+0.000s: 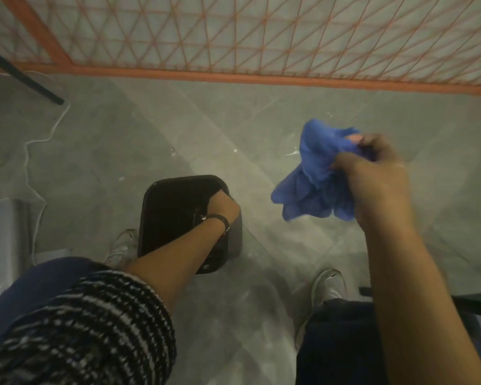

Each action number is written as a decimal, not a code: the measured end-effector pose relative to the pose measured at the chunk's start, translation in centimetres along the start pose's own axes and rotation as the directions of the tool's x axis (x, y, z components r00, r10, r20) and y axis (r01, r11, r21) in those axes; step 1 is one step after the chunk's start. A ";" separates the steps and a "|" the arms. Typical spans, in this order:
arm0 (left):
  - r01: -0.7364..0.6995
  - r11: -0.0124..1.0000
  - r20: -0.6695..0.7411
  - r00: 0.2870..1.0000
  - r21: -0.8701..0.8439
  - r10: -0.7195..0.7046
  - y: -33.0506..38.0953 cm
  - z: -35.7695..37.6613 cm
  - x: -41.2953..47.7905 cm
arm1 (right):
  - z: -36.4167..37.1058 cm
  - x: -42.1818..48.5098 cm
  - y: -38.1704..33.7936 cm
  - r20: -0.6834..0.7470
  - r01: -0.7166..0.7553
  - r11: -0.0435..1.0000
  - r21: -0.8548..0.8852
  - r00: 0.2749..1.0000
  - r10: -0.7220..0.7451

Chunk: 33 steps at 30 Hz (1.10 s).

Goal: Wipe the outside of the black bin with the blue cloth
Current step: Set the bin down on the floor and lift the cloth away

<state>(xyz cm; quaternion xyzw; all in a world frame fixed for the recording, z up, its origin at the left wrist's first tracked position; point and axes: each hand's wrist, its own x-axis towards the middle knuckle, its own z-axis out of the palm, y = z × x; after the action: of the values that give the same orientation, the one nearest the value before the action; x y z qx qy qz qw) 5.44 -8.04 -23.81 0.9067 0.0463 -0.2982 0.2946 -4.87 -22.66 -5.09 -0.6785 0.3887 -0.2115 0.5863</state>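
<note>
The black bin (167, 215) stands upright on the grey floor between my feet, seen from above with its dark opening facing me. My left hand (222, 208) grips its right rim, fingers curled over the edge into the opening. A crumpled blue cloth (314, 176) hangs in the air to the right of the bin, well apart from it. My right hand (375, 173) is bunched around the cloth's upper right part, raised above the floor.
An orange mesh barrier (261, 76) runs across the far side. A black chair leg (25, 79) and a white cable (34, 140) lie at the left, beside a metal object (6, 232). My shoes (328, 284) flank the bin. A dark seat edge (472, 301) is at the right.
</note>
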 end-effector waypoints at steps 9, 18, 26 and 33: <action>0.018 0.984 0.013 1.000 0.179 -0.021 -0.4 5.0 3.3 | -4.7 0.4 0.3 0.064 0.149 0.808 -0.571 0.989 -0.137; 0.105 0.994 0.125 0.986 0.042 -0.109 0.3 4.9 4.0 | -4.6 1.9 2.0 0.155 0.080 0.727 -0.682 0.987 0.037; -0.052 0.997 0.201 0.978 -0.052 0.061 1.0 -3.0 -0.6 | -0.5 1.7 5.0 0.281 0.173 0.566 -0.806 0.953 0.110; -0.283 0.959 0.222 0.934 -0.019 0.280 -0.2 -10.8 -8.3 | 0.2 0.8 7.4 0.288 0.101 0.652 -0.751 0.939 0.186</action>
<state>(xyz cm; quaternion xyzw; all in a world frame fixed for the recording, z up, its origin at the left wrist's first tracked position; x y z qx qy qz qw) 4.14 -1.01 -12.15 0.8668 -0.1192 -0.3529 0.3315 -6.31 -23.24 -12.39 -0.8768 0.3500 0.1039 0.3129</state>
